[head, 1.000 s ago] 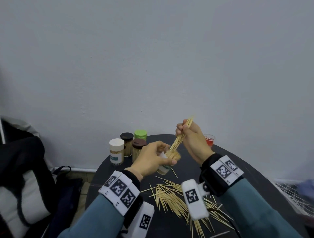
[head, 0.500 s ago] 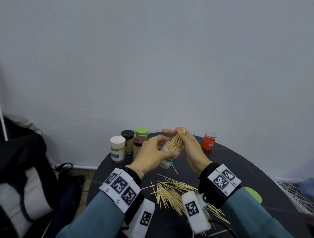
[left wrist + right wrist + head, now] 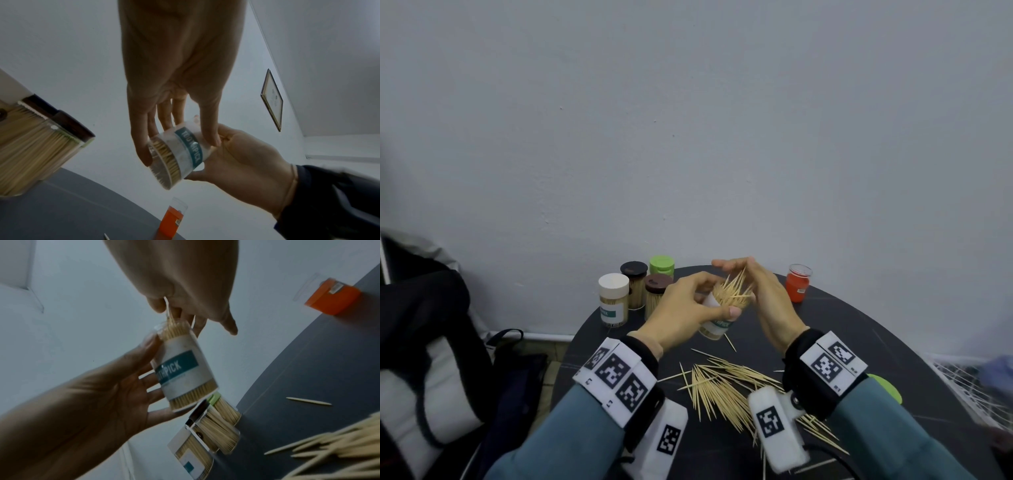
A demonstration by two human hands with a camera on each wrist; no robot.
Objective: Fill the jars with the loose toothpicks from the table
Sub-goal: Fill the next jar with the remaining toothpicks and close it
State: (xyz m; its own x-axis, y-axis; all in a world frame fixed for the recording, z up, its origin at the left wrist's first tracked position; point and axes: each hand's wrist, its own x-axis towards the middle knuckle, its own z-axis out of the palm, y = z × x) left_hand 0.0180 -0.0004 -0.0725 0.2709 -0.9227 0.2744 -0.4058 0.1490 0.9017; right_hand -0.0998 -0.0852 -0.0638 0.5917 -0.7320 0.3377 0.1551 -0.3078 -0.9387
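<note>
left hand (image 3: 681, 310): wrapped round the open jar (image 3: 717, 322), thumb along its near side, fingers behind — jar is off the table, tilted, mouth toward the upper right of the head frame.
right hand (image 3: 763, 298): fingers straight and close together, cupped against the jar mouth, palm side on the sticking-out toothpicks (image 3: 734, 289). Not pinching a bundle as far as I can tell; the right wrist view is blurred.
jar fill: packed. Left wrist view shows toothpick ends dense across the clear base (image 3: 164, 155); tips fan out unevenly above the rim.
step in hand: looks like seating the last bundle — pressing the splayed tips down and in.
how to do it well: bring the jar nearer upright first, so the sticks slide in by their own weight. Press with the flat of the fingers, not fingertips — points are sharp. Gather the fan toward the centre, then tap down; forcing crossed sticks risks snapping them or popping them out.
loose pile (image 3: 726, 387): lower centre of the head frame on the dark table (image 3: 859, 335), plenty left, plus a few strays nearer the jar.
other jars: four capped ones (image 3: 635, 291) left of centre, all look full. Orange jar (image 3: 798, 282) at right, lid off, likely next.
green lid (image 3: 887, 389): right edge, behind the right wrist.
</note>
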